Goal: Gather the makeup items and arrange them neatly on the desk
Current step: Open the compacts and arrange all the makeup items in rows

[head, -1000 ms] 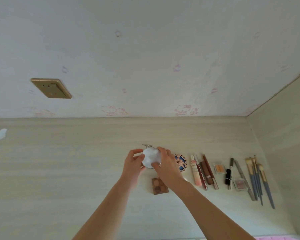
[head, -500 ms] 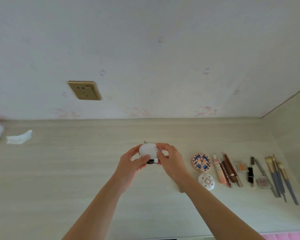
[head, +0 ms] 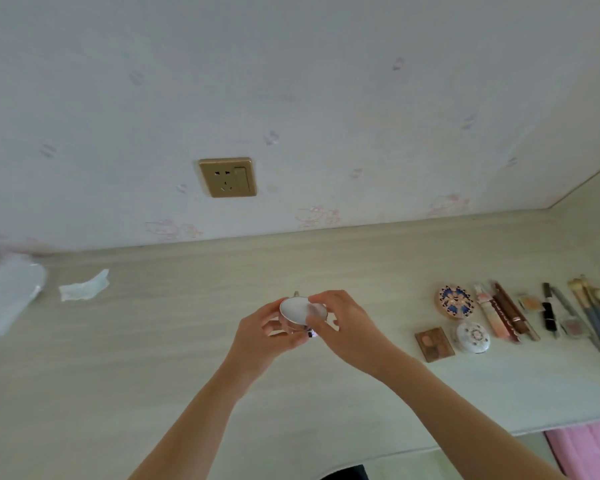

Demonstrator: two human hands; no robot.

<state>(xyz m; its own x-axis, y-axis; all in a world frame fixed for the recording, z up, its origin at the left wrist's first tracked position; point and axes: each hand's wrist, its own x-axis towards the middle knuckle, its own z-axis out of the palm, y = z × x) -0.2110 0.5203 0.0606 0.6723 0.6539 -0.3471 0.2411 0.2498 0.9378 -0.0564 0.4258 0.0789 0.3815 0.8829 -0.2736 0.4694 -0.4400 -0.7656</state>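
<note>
Both hands hold a small round white compact (head: pixel 296 310) above the middle of the desk (head: pixel 174 368). My left hand (head: pixel 264 336) grips it from below and the left; my right hand (head: pixel 343 323) pinches its right edge and top. Along the right side of the desk lies a row of makeup: a round patterned compact (head: pixel 455 301), a white round compact (head: pixel 472 337), a brown eyeshadow palette (head: pixel 433 343), lip tubes (head: pixel 499 315), a black lipstick (head: pixel 549 315) and several brushes (head: pixel 591 313).
A gold wall socket (head: pixel 227 177) sits on the wall behind the desk. A torn white wrapper (head: pixel 84 289) and a clear plastic bag (head: pixel 7 299) lie at the far left. The desk's front edge runs low right, with pink fabric (head: pixel 589 448) below it.
The view has swung left, so the makeup row now sits further right in frame. Both hands kept hold of the white compact and turned it slightly.
</note>
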